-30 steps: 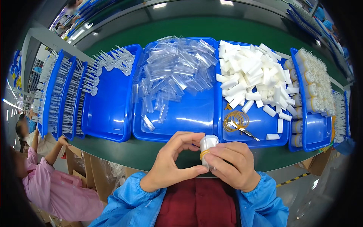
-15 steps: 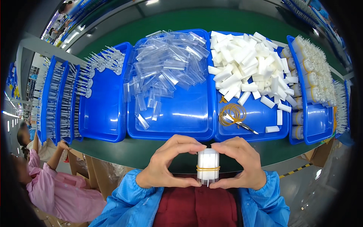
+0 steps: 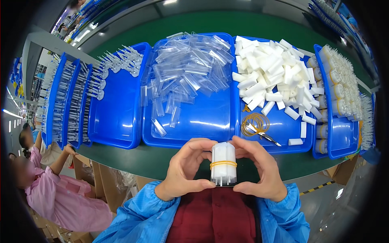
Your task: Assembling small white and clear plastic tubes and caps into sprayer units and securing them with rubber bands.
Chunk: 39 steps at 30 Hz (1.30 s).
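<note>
Upright between my hands, in front of my chest, is a banded bundle (image 3: pixel 224 154) of white foam pieces and clear plastic, with a yellow rubber band (image 3: pixel 223 163) round its middle. Thin white prongs stick out at its lower end. My left hand (image 3: pixel 184 168) grips its left side, thumb low and fingers near the top. From the right, my right hand (image 3: pixel 263 170) curls round it; its fingers go partly behind the bundle and its thumb lies by the lower edge. Beyond them, blue trays hold clear plastic sleeves (image 3: pixel 190 69) and white foam blocks (image 3: pixel 267 69).
Rubber bands (image 3: pixel 255 123) and metal tweezers (image 3: pixel 267 138) lie in the foam tray. A left tray (image 3: pixel 115 117) holds white stemmed parts; more stand in stacked trays beside it. Banded bundles (image 3: pixel 342 81) fill a tray at right. A person in pink (image 3: pixel 60 190) is at far left.
The bundle has tipped, so its prongs show more and its top shows less. My right thumb has shifted a little outward. The whole view has swung slightly.
</note>
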Tool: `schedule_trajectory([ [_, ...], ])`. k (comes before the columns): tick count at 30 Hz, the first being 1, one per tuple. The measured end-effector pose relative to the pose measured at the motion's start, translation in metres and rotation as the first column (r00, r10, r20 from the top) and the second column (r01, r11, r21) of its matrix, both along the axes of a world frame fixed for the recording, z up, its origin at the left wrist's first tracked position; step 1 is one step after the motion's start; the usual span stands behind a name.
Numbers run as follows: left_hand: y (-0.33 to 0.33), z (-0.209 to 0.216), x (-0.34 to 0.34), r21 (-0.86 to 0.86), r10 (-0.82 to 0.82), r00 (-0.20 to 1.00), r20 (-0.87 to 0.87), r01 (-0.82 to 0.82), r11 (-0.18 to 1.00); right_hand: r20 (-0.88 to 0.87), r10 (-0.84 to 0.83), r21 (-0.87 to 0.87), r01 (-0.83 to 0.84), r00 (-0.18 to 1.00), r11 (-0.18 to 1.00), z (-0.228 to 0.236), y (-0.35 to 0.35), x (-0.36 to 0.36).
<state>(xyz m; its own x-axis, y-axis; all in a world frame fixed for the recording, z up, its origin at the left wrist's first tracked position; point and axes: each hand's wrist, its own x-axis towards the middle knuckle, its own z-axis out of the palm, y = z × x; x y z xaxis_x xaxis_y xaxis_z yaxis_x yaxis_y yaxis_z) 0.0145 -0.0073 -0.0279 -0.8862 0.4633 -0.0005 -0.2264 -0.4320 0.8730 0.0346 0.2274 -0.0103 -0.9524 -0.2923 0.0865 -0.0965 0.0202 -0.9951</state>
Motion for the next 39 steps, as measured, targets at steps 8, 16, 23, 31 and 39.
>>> schedule_trajectory([
  [8, 0.001, -0.006, 0.004, 0.030, -0.028, 0.999, 0.017, 0.027, 0.999, -0.135, -0.033, 0.132, 0.051, 0.990, 0.990, 0.006, 0.000, -0.003],
  [16, 0.005, 0.007, -0.007, -0.211, 0.009, 0.840, -0.543, -0.146, 0.967, -0.161, -0.027, 0.126, 0.048, 0.987, 0.991, 0.016, 0.009, 0.004],
  [23, 0.011, 0.001, 0.004, -0.314, 0.059, 0.727, -0.684, -0.366, 0.876, -0.074, -0.177, -0.013, 0.176, 0.982, 0.984, 0.009, -0.012, 0.014],
  [31, 0.006, 0.043, -0.003, -0.690, -0.389, 0.578, -0.717, -0.508, 0.516, -0.176, -0.118, 0.254, 0.161, 0.977, 0.954, 0.014, 0.004, 0.002],
  [39, 0.001, 0.038, -0.004, -0.805, -0.347, 0.818, -0.458, -0.217, 0.552, -0.378, -0.126, 0.620, 0.351, 0.917, 0.702, 0.011, 0.042, -0.016],
])
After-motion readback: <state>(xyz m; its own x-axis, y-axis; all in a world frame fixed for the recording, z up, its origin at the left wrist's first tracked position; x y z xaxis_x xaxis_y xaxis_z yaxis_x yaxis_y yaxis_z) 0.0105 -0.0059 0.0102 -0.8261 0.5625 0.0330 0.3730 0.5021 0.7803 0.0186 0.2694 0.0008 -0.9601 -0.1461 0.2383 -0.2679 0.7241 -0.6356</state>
